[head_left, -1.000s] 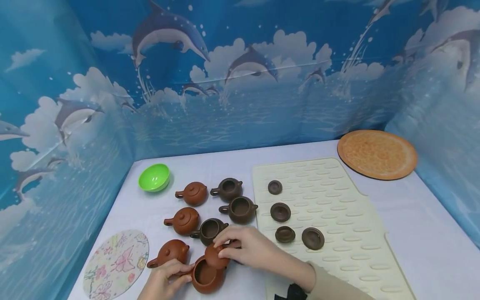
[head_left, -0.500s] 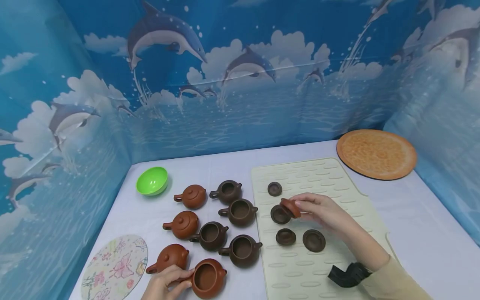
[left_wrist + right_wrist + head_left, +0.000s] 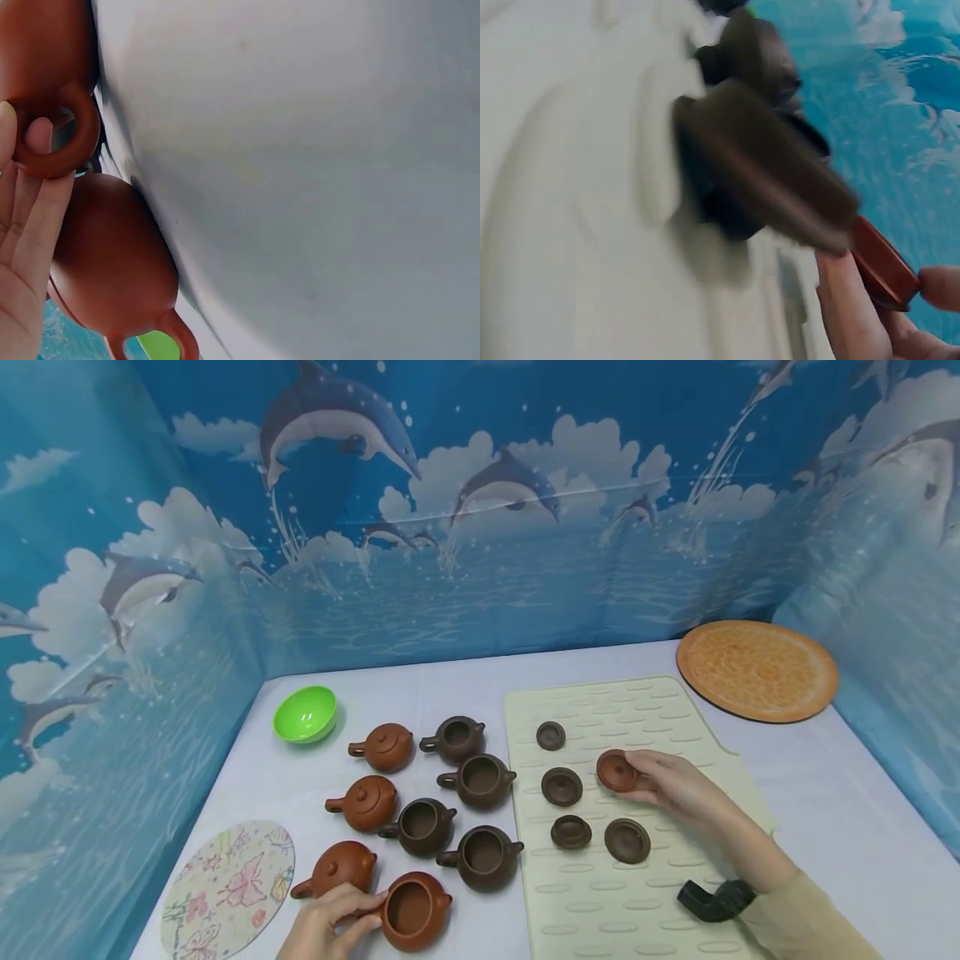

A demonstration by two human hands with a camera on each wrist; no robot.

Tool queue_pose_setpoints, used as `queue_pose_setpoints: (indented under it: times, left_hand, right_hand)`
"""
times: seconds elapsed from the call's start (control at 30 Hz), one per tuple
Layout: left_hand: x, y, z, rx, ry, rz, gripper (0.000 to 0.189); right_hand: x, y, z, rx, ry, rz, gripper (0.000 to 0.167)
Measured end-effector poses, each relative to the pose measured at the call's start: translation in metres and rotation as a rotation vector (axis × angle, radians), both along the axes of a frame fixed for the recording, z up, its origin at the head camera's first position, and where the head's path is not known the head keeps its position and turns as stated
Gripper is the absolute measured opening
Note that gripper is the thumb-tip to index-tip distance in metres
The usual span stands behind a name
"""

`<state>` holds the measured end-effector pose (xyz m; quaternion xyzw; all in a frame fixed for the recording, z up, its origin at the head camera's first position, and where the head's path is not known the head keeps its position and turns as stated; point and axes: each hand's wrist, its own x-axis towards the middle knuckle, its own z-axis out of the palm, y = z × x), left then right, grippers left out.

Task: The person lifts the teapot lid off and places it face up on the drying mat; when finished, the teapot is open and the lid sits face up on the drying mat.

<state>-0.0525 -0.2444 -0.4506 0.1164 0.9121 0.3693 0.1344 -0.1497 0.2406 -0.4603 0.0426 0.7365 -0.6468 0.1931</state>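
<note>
In the head view my left hand (image 3: 327,920) pinches the handle of a red-brown teapot (image 3: 415,912) whose top is uncovered. The left wrist view shows a fingertip through the ring of that handle (image 3: 88,139). Over the cream mat, my right hand (image 3: 678,789) holds a red-brown teapot lid (image 3: 617,771) by its edge, between thumb and fingers. Several dark brown lids (image 3: 561,787) lie on the mat to the left and nearer. Right beside the left hand stands a lidded red-brown teapot (image 3: 343,867).
Several lidless dark teapots (image 3: 486,858) stand left of the cream mat (image 3: 600,906). Two more lidded red-brown teapots (image 3: 367,803) stand farther back. A green bowl (image 3: 305,715), a floral round mat (image 3: 232,893) and an orange-brown round board (image 3: 757,671) lie around the table's edges.
My right hand has lifted the red-brown lid from the teapot and carried it right, over the cream mat, turning its underside up. The left hand still holds the handle.
</note>
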Motion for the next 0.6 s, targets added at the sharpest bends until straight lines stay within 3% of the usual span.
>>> queue_pose_setpoints:
  times: [0.13,0.2,0.33,0.6]
  left_hand:
    - [0.001,0.000,-0.002,0.009,0.043,-0.017,0.026]
    - [0.002,-0.001,-0.005,0.015,0.053,-0.024,0.026]
    - [0.004,-0.002,-0.006,0.008,0.044,-0.019,0.027]
    - [-0.001,0.001,-0.004,-0.065,0.129,-0.013,0.022]
  right_hand:
    - [-0.003,-0.004,-0.005,0.417,0.135,0.022,0.061]
    - [-0.003,-0.006,-0.007,0.564,0.199,0.037,0.057]
    - [-0.005,-0.011,-0.007,0.603,0.225,0.076,0.053]
    - [-0.007,-0.018,-0.002,0.642,0.246,0.120,0.055]
